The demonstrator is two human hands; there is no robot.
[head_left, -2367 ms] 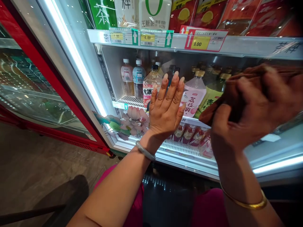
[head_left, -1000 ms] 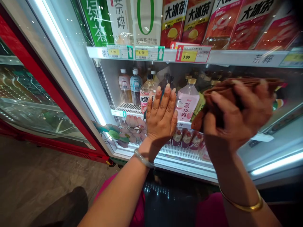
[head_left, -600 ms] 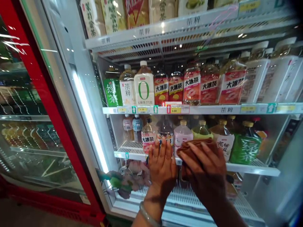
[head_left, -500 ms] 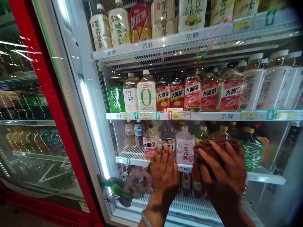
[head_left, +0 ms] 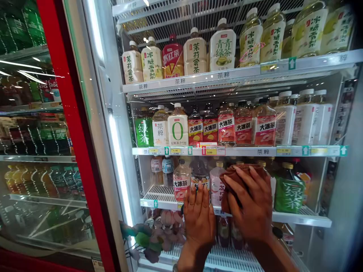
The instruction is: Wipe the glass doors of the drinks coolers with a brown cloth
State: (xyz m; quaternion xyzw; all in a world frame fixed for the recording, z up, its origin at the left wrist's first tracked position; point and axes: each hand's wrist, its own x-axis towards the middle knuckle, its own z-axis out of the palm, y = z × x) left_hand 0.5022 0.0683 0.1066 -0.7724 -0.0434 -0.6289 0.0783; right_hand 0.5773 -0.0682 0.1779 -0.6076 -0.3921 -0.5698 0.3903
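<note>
My left hand [head_left: 199, 217] lies flat, fingers stretched out together and pointing up, in front of the lower shelf; it holds nothing and seems to rest on the clear door pane. To its right, my right hand [head_left: 252, 206] spreads over a folded brown cloth [head_left: 231, 181] and presses it, apparently against the same pane. Behind the cloth, a pink-labelled bottle [head_left: 217, 183] is partly covered. A peach-coloured bottle [head_left: 182, 181] and a dark bottle [head_left: 200, 170] stand behind and above my left fingertips. A large green-labelled bottle [head_left: 289, 189] shows right of the cloth.
Bottles fill the upper shelf [head_left: 198, 80] and the middle shelf [head_left: 241, 151]. A bright light strip [head_left: 120, 170] runs down the left side. Further left stands a red door frame [head_left: 76, 124] with another drinks cooler behind it. Dark leaves [head_left: 153, 238] show at the lower left.
My right hand has slid left with the brown cloth, uncovering more of the green-labelled bottle and covering part of the pink-labelled one. My left hand stays nearly in place. The view has tilted up.
</note>
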